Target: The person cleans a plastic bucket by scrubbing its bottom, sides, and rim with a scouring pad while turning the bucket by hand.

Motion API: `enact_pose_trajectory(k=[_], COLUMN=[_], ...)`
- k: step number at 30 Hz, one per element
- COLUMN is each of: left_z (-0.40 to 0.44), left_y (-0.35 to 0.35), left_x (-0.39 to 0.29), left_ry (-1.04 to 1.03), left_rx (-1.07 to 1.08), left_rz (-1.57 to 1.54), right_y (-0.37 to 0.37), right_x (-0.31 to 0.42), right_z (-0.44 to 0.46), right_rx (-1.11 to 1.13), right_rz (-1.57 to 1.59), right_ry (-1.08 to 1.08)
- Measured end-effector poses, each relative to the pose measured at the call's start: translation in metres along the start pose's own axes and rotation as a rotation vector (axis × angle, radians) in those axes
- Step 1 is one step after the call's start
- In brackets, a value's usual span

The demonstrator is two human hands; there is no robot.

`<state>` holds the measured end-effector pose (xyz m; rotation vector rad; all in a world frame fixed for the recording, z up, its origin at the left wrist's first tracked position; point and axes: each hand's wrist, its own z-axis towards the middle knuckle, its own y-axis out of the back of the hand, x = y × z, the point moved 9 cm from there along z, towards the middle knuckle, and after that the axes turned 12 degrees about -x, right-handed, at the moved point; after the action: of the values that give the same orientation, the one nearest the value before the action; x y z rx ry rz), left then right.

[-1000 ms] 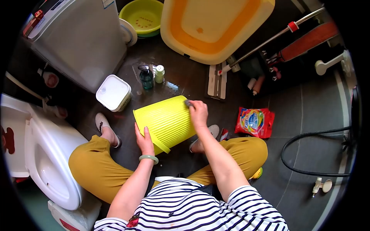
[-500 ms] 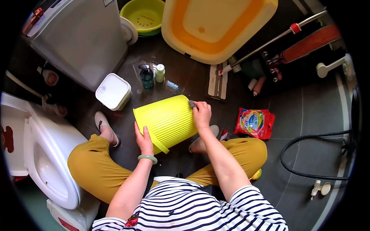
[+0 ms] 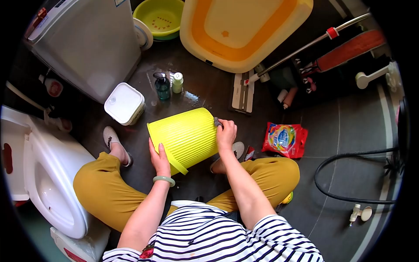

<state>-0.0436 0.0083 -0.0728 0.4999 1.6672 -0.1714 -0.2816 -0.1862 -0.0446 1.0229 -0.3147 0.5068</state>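
Note:
A ribbed yellow bucket [image 3: 185,137] lies on its side between my knees, its base towards the right and its handle hanging at the near side. My left hand [image 3: 160,159] grips it at the rim end, thumb on the outer wall; the fingers beneath are partly hidden. At the base edge, my right hand [image 3: 226,134] is closed on a small grey scrubber [image 3: 217,122] that looks like steel wool, pressed against the bucket. Beyond the bucket stand a white lidded tub [image 3: 124,103], a dark pump bottle [image 3: 162,87] and a pale green bottle [image 3: 177,83].
A red detergent bag [image 3: 285,139] lies on the dark tiled floor to the right. The toilet [image 3: 61,196] is close on my left, beside a grey appliance [image 3: 87,48]. A folding tub [image 3: 244,35] leans at the back, near a flat mop [image 3: 242,94]. A black hose [image 3: 321,179] loops at right.
The whole view has shifted slightly, so everything sits a little further left. My hands keep almost the same places on the bucket, with the scrubber still at its base edge.

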Motion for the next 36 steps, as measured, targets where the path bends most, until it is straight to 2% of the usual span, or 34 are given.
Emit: enact_pose_trajectory(k=[4,5,9,12,13,14,15,17,21,23,27,30,32,33,36], left_z=[-0.003,-0.001,-0.002,-0.003,-0.002,-0.001,-0.001,0.0,-0.001,0.0,0.002,0.001,0.0,0.0,0.0], left_y=[0.001,0.001,-0.002,-0.001,-0.001,0.0,-0.003,-0.004,-0.003,-0.005,-0.003,-0.003,-0.005,-0.005,-0.005], left_x=[-0.005,-0.004,-0.002,-0.004,-0.005,-0.002,-0.003,-0.005,-0.007,-0.005,0.002,0.001,0.0,-0.001,-0.001], left_ry=[0.015,0.018,0.016,0.012,0.011,0.022,0.024,0.04,0.057,0.037,0.025,0.04,0.041,0.039,0.035], left_rx=[0.027,0.027,0.01,0.002,0.001,0.003,0.008,0.011,0.009,0.01,0.008,0.023,0.018,0.018,0.015], left_rz=[0.043,0.022,0.017,0.025,0.026,0.008,-0.006,0.014,0.03,0.014,0.023,0.025,0.013,0.009,-0.002], right_y=[0.018,0.023,0.024,0.025,0.017,0.013,0.022,0.016,0.017,0.012,0.013,0.014,0.014,0.019,0.013], right_x=[-0.017,-0.028,0.032,0.068,0.087,0.116,0.144,0.14,0.042,0.046,0.123,0.088,0.042,0.038,0.081], right_z=[0.002,0.005,0.008,-0.017,-0.024,-0.039,-0.046,-0.042,0.017,0.009,-0.041,-0.016,0.01,0.017,-0.016], right_rx=[-0.067,-0.096,0.024,-0.003,0.09,0.18,0.209,0.259,0.074,0.074,0.234,0.152,0.092,0.077,0.18], right_rz=[0.061,0.061,0.177,0.151,0.292,0.407,0.454,0.454,0.154,0.135,0.375,0.262,0.152,0.109,0.217], right_ry=[-0.067,-0.148,0.091,0.094,0.123,0.265,0.319,0.325,0.138,0.145,0.268,0.318,0.199,0.166,0.261])
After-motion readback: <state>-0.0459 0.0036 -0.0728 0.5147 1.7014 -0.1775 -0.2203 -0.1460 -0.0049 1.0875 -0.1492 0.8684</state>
